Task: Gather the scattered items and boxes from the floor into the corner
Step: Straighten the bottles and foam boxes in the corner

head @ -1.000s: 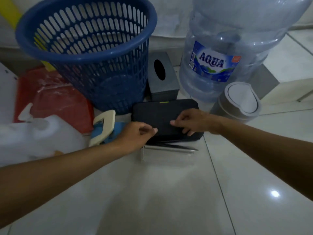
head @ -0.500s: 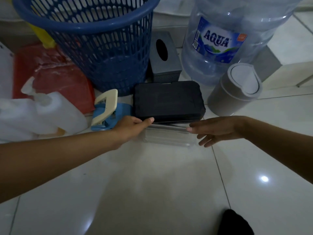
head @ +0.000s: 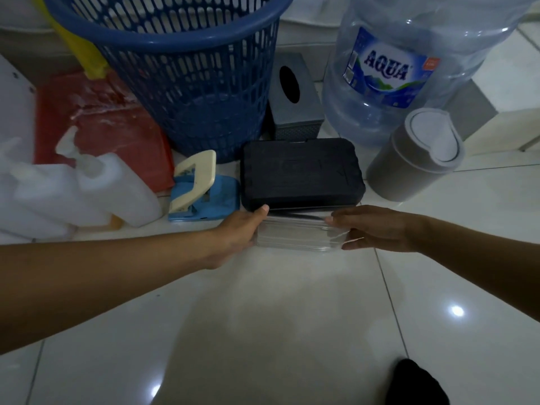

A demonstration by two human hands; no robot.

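A clear plastic box [head: 295,236] lies on the white tiled floor, right in front of a black case [head: 301,171]. My left hand [head: 239,232] holds the clear box's left end, thumb along its top corner. On the right end is my right hand [head: 374,229], thumb on top, its fingers showing through the plastic. The clear box touches or nearly touches the black case's front edge.
Behind stand a blue basket [head: 190,83], a grey tissue box [head: 292,112], a large water gallon [head: 394,68] and a small grey lidded bin [head: 415,159]. Left are a blue hole punch [head: 201,194], a white jug [head: 87,194] and a red bag [head: 111,127].
Both hands left the black case, which now sits further back by the basket. They came forward and closed on the two ends of the clear box.
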